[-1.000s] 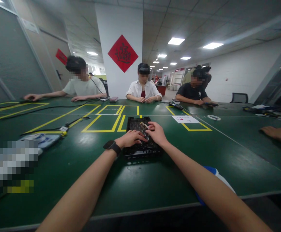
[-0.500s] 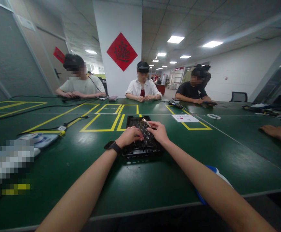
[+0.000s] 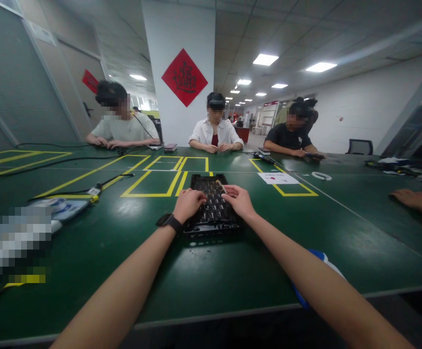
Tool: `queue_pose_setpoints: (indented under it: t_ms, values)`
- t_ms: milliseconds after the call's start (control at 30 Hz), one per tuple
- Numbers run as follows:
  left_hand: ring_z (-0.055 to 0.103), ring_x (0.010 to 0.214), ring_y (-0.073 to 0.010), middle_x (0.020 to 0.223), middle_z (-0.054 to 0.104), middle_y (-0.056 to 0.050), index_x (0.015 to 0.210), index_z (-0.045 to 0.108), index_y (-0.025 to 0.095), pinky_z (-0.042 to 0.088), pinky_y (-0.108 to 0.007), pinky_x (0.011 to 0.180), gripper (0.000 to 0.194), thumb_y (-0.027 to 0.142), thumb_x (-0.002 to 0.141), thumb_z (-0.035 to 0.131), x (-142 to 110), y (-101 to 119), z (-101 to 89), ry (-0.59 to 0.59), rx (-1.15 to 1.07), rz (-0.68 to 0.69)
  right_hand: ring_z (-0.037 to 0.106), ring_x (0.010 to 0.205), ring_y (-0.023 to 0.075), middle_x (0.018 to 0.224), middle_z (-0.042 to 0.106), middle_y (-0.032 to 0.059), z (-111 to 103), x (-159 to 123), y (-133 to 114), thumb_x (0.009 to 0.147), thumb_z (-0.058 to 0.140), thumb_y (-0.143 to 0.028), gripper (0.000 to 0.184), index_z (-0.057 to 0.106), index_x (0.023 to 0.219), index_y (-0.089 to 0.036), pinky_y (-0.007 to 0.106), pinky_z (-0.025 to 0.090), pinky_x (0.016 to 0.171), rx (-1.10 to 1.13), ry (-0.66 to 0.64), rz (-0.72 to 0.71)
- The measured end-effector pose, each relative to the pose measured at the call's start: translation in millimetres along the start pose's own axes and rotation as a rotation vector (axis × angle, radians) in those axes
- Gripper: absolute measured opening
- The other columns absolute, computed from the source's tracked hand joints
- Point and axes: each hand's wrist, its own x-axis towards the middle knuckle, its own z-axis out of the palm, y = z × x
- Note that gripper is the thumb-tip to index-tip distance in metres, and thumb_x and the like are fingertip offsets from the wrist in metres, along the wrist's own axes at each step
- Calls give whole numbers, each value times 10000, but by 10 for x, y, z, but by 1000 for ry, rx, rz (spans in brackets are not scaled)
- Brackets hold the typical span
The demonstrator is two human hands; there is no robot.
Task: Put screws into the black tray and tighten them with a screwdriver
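A black plastic tray [image 3: 214, 226] lies on the green table in front of me, its bed dotted with many small shiny pieces. My right hand [image 3: 239, 199] is above its right side, with thumb and fingers closed on a small tan, metallic-looking strip [image 3: 220, 185]; its exact kind is too small to tell. Over the tray's left side is my left hand [image 3: 189, 205], wearing a dark wristwatch [image 3: 169, 221]. Its fingers are bent and pressed together near the small pieces; whatever they hold, if anything, is hidden.
Yellow tape outlines [image 3: 148, 195] mark the green table [image 3: 123, 261]. A white paper sheet [image 3: 278, 178] and a white ring-shaped roll [image 3: 321, 176] lie beyond the tray. A blue-and-white object [image 3: 321, 257] is partly under my right forearm. Cables run at left. Several people sit around the table.
My left hand has moved slightly left from the middle of the tray, uncovering more small pieces. My right hand stays nearly in place, still holding the strip, which is turned a little.
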Motion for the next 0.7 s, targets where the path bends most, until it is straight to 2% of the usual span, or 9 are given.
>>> queue_pose_setpoints:
  t_ms: [100, 267, 367, 533, 700]
  values:
    - [545, 889, -195, 880, 673, -38, 929, 655, 233, 346, -311, 827, 221, 350, 779, 544, -6, -14, 14, 1, -14, -17, 619, 838, 125, 979, 653, 86, 9, -9, -15, 688, 626, -222, 335, 575, 1003, -123, 295, 485, 823, 12, -17, -30]
    - [575, 817, -163, 800, 671, -14, 957, 639, 224, 369, -286, 797, 223, 317, 774, 551, 15, -17, 27, -29, -130, 31, 607, 829, 127, 981, 640, 79, -7, -24, -32, 665, 631, -195, 380, 558, 1031, -127, 280, 482, 780, -8, -52, -56]
    - [579, 819, -160, 832, 676, -15, 963, 638, 216, 382, -283, 794, 224, 300, 775, 549, 21, -19, 31, -28, -184, 28, 609, 843, 135, 955, 649, 68, -16, -26, -29, 673, 622, -207, 329, 581, 990, -131, 290, 471, 799, -23, -82, -58]
    - [578, 870, -178, 858, 680, -20, 932, 642, 223, 380, -308, 823, 194, 279, 779, 536, 12, -52, 64, 46, -162, -3, 613, 804, 135, 898, 659, 60, -10, -26, -18, 713, 587, -271, 256, 605, 928, -133, 288, 468, 781, -36, -79, -55]
    - [605, 823, -163, 824, 689, -13, 917, 647, 217, 408, -280, 793, 198, 199, 752, 537, 37, -93, 134, 30, -240, 8, 607, 743, 130, 823, 657, 49, 12, -30, -40, 689, 609, -307, 243, 597, 860, -135, 273, 471, 732, -24, -61, -34]
